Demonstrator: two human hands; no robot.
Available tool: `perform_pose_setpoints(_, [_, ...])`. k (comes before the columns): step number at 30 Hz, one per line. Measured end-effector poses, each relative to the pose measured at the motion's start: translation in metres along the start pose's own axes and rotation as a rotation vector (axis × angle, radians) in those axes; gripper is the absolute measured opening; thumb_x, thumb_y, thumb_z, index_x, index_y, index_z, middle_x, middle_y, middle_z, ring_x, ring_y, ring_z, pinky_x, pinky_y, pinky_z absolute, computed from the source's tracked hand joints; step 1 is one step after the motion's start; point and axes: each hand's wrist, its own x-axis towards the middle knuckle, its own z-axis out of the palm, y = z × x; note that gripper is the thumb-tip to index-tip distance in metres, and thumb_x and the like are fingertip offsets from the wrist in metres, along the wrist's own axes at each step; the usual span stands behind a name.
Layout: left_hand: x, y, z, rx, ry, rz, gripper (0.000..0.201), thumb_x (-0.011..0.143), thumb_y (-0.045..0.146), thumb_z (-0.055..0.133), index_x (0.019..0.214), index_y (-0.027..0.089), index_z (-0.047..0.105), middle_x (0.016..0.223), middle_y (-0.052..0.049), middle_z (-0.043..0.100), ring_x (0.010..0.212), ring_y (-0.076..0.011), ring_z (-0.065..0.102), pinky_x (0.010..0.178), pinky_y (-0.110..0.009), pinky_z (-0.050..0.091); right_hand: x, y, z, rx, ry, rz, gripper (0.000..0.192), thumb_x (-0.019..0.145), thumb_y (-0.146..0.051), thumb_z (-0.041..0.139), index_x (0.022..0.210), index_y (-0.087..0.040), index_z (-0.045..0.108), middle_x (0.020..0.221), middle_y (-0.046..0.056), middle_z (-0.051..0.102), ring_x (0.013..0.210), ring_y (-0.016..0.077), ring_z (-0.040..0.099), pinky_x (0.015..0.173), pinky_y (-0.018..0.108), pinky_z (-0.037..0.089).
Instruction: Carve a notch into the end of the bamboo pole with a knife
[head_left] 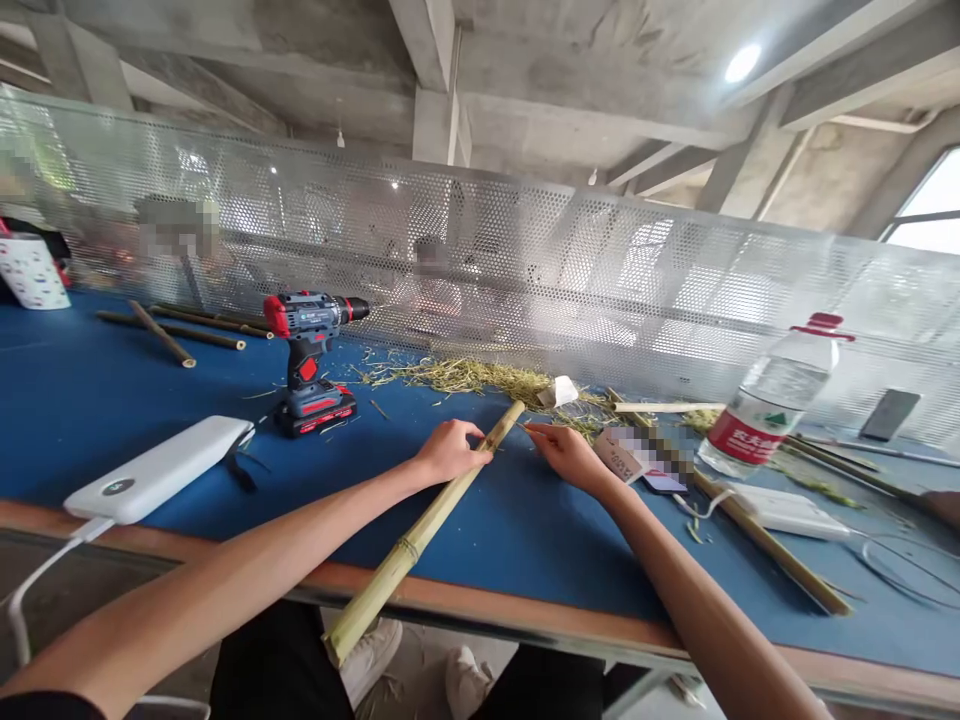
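Observation:
My left hand (pixel 454 452) is closed round the upper part of a pale green bamboo pole (pixel 405 553). The pole slants from the tabletop down over the front edge, its lower end jutting out above my legs. Just right of its far end, my right hand (pixel 566 455) is closed, thumb and forefinger pinched together and pointing at the pole. A thin sliver seems to stick out from that pinch, too small to name. A cordless drill (pixel 306 350) stands upright on its battery, to the left of the pole's far end.
On the blue table (pixel 495 560) lie a white power bank (pixel 161 468) at left, more bamboo poles (pixel 161 335), and a heap of shavings (pixel 480 378) by the perforated metal screen (pixel 525 270). At right are a water bottle (pixel 776 400), another power bank (pixel 795 512) and a long pole (pixel 772 550).

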Motion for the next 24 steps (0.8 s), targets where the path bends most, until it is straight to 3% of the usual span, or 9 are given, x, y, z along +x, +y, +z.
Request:
perform_pose_setpoints(4, [0.002, 0.001, 0.001, -0.008, -0.006, -0.026, 0.036, 0.102, 0.045, 0.073, 0.122, 0.014, 0.071, 0.120, -0.009, 0.072, 0.105, -0.0242, 0.072, 0.090, -0.043, 0.064, -0.004, -0.005, -0.005, 0.032, -0.057, -0.075, 0.049, 0.107, -0.040, 0.049, 0.143, -0.017, 0.075, 0.086, 0.007, 0.081, 0.074, 0.0235, 0.073, 0.073, 0.033, 0.056])
perform_pose_setpoints(7, [0.000, 0.004, 0.004, -0.016, 0.000, -0.045, 0.036, 0.102, 0.043, 0.073, 0.124, 0.014, 0.071, 0.121, -0.009, 0.072, 0.104, -0.0238, 0.072, 0.090, -0.043, 0.064, -0.004, -0.008, -0.004, 0.052, -0.092, -0.098, 0.048, 0.105, -0.042, 0.054, 0.136, -0.017, 0.079, 0.085, 0.006, 0.079, 0.072, 0.0216, 0.069, 0.069, 0.031, 0.052])
perform_pose_setpoints(13, [-0.002, 0.008, 0.008, -0.019, 0.035, -0.085, 0.038, 0.103, 0.045, 0.072, 0.128, 0.015, 0.070, 0.123, -0.010, 0.072, 0.106, -0.0241, 0.072, 0.092, -0.044, 0.064, -0.004, -0.005, 0.001, 0.061, -0.153, -0.065, 0.051, 0.104, -0.050, 0.056, 0.129, -0.016, 0.085, 0.060, -0.001, 0.063, 0.053, 0.0160, 0.052, 0.052, 0.027, 0.037])
perform_pose_setpoints(18, [0.000, 0.009, 0.006, -0.016, 0.010, -0.079, 0.039, 0.103, 0.048, 0.070, 0.122, 0.014, 0.072, 0.118, -0.008, 0.073, 0.103, -0.0241, 0.072, 0.090, -0.043, 0.064, -0.005, -0.007, 0.003, -0.005, -0.139, -0.010, 0.047, 0.104, -0.052, 0.059, 0.129, -0.022, 0.086, 0.072, 0.001, 0.076, 0.064, 0.0206, 0.066, 0.059, 0.029, 0.045])
perform_pose_setpoints(24, [0.003, 0.009, 0.008, -0.021, -0.026, -0.055, 0.037, 0.104, 0.047, 0.070, 0.118, 0.013, 0.072, 0.114, -0.007, 0.073, 0.098, -0.0228, 0.072, 0.085, -0.040, 0.064, -0.001, -0.009, 0.006, -0.167, -0.038, 0.101, 0.043, 0.104, -0.047, 0.062, 0.135, -0.026, 0.083, 0.110, 0.012, 0.087, 0.099, 0.0349, 0.081, 0.081, 0.038, 0.058])
